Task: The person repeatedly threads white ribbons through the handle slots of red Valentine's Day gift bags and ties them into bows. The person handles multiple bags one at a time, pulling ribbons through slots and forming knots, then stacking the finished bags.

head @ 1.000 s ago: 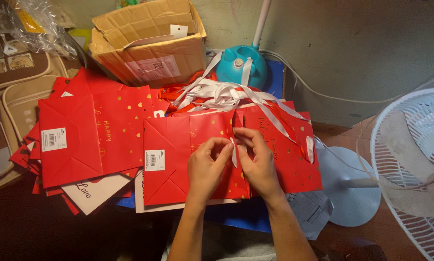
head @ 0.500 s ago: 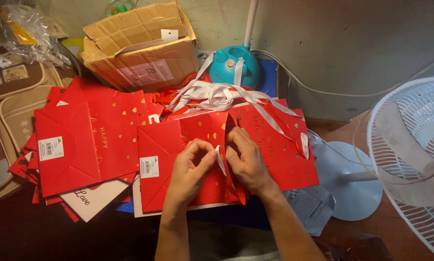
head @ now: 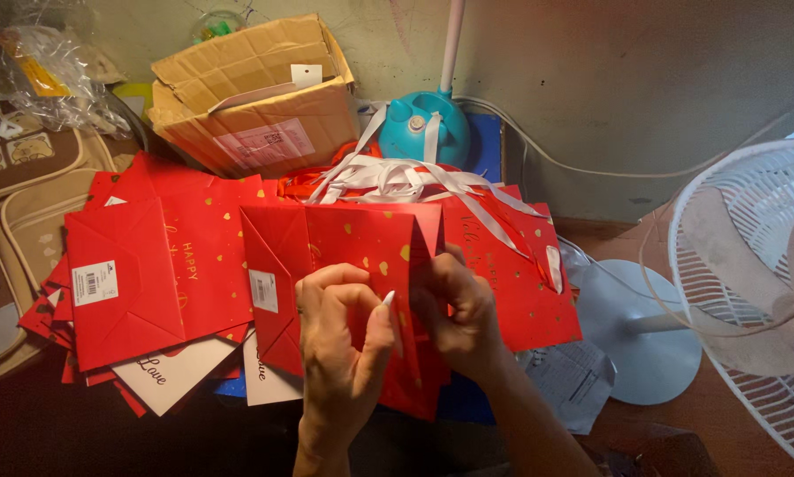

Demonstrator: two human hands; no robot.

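— Hands first: what are they on?

— Both grip the same flat red paper gift bag with gold hearts (head: 344, 243). The left hand (head: 344, 336) is curled closed over its lower middle, fingers pinching the paper, one long pale nail pointing up. The right hand (head: 454, 309) pinches the fold just beside it, knuckles bent, touching the left.

— Where does that bag lie?

— In front of the person, tilted up a little, over a spread of other red bags. A small white barcode sticker sits on its left flap.

— And around it?

— To the left, a stack of flat red paper bags (head: 149, 274) with white cards poking out beneath. Behind, a tangle of white ribbon handles (head: 397, 181), a torn brown cardboard box (head: 255, 97) and the teal base of a fan stand (head: 428, 128). At the right edge, a white wire fan guard (head: 750, 300) above its round grey base.
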